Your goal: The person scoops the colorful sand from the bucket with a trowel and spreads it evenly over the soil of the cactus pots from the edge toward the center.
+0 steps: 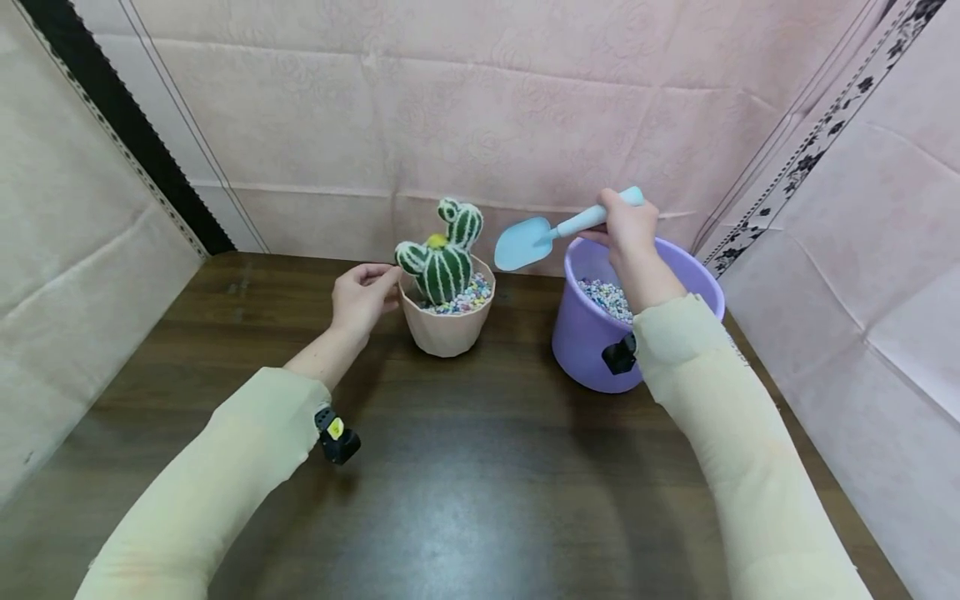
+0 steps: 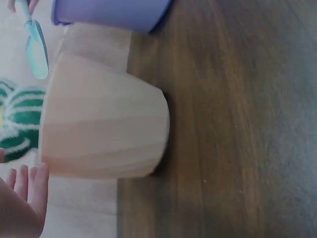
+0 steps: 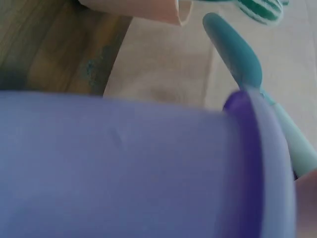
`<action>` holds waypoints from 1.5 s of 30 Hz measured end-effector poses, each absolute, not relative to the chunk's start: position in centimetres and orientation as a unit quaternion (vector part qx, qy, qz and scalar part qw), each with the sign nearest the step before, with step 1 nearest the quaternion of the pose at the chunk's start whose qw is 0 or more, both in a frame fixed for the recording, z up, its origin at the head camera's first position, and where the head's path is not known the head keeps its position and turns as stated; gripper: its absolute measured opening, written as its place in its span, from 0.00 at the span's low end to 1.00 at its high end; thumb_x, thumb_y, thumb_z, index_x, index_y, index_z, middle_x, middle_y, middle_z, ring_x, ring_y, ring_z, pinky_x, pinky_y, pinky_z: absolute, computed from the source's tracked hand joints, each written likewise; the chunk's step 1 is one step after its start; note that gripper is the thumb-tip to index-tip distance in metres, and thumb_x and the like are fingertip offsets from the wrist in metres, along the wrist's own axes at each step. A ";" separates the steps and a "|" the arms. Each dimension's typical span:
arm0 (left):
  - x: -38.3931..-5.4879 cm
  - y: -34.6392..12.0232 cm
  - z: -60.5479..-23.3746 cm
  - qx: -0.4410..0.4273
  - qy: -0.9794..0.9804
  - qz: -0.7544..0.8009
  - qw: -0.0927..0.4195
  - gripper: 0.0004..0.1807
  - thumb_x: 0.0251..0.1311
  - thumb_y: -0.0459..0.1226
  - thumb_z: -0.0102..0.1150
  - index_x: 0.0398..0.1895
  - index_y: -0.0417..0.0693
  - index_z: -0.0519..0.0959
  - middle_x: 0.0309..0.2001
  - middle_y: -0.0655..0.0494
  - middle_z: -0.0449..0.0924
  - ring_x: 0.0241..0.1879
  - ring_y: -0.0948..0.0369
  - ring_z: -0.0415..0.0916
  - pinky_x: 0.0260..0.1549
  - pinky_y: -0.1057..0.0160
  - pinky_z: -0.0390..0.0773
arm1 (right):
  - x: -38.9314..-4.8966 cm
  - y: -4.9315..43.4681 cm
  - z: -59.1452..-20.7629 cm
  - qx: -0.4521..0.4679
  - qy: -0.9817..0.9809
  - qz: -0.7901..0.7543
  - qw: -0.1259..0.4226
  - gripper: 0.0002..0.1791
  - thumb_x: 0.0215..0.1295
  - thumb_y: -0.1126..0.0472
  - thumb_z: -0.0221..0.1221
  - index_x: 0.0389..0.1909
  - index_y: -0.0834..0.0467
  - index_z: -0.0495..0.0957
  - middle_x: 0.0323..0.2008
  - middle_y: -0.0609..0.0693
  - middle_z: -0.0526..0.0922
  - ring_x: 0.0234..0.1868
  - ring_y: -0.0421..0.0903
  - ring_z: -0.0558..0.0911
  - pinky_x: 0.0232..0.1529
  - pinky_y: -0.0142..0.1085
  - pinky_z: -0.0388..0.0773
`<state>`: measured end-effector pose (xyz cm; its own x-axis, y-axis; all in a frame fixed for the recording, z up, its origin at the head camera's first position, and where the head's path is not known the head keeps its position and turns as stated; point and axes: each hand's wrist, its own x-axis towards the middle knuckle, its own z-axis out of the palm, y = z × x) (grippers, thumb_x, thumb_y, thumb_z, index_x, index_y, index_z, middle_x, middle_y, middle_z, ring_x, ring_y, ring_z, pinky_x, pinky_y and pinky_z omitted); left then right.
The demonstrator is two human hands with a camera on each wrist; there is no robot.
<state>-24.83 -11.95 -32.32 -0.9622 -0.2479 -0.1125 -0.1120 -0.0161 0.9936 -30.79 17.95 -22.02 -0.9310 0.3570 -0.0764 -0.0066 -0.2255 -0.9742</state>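
While my right hand (image 1: 630,225) gripped a trowel (image 1: 527,242) above the bucket (image 1: 585,342), my left hand (image 1: 360,298) stood at the pot (image 1: 446,332), hold unclear.

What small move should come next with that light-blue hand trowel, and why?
Perhaps dip the light-blue hand trowel into the round purple bucket: small multicoloured pebbles lie inside, none show on the trowel's blade, and the right hand holds the trowel beside the bucket's rim.
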 end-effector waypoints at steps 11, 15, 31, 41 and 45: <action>-23.4 -8.4 -30.2 0.039 -0.695 -0.717 0.028 0.13 0.59 0.45 0.59 0.38 0.43 0.77 0.30 0.58 0.82 0.28 0.66 0.79 0.32 0.67 0.85 | -29.8 23.3 -20.2 -0.170 -0.533 0.820 0.122 0.09 0.57 0.71 0.54 0.32 0.59 0.63 0.31 0.52 0.70 0.25 0.48 0.81 0.29 0.40 0.85; -23.3 -6.6 -29.6 0.014 -0.696 -0.718 0.001 0.14 0.60 0.44 0.59 0.40 0.41 0.77 0.29 0.59 0.81 0.28 0.66 0.80 0.33 0.65 0.85 | -29.6 25.6 -19.7 -0.184 -0.507 0.833 0.123 0.11 0.57 0.70 0.55 0.35 0.57 0.62 0.30 0.53 0.71 0.24 0.49 0.82 0.28 0.43 0.85; -26.0 2.1 -29.3 -0.040 -0.686 -0.716 -0.122 0.24 0.59 0.42 0.60 0.57 0.42 0.72 0.48 0.42 0.80 0.31 0.61 0.80 0.33 0.62 0.86 | -28.6 32.1 -19.4 -0.206 -0.560 0.784 0.170 0.13 0.57 0.70 0.56 0.39 0.56 0.65 0.34 0.50 0.70 0.31 0.46 0.82 0.32 0.37 0.85; -27.5 5.1 -30.1 -0.016 -0.660 -0.740 -0.127 0.28 0.58 0.39 0.62 0.61 0.42 0.68 0.58 0.43 0.73 0.50 0.48 0.78 0.36 0.63 0.85 | -27.5 32.9 -22.1 -0.157 -0.697 0.666 0.213 0.06 0.55 0.71 0.52 0.23 0.60 0.67 0.19 0.45 0.72 0.15 0.38 0.81 0.20 0.30 0.82; -27.9 5.7 -30.1 -0.008 -0.657 -0.742 -0.130 0.29 0.58 0.39 0.62 0.62 0.43 0.67 0.58 0.46 0.72 0.49 0.50 0.79 0.39 0.63 0.85 | -27.6 33.2 -22.8 -0.163 -0.748 0.606 0.217 0.04 0.55 0.68 0.54 0.25 0.60 0.67 0.16 0.41 0.73 0.13 0.35 0.79 0.19 0.28 0.81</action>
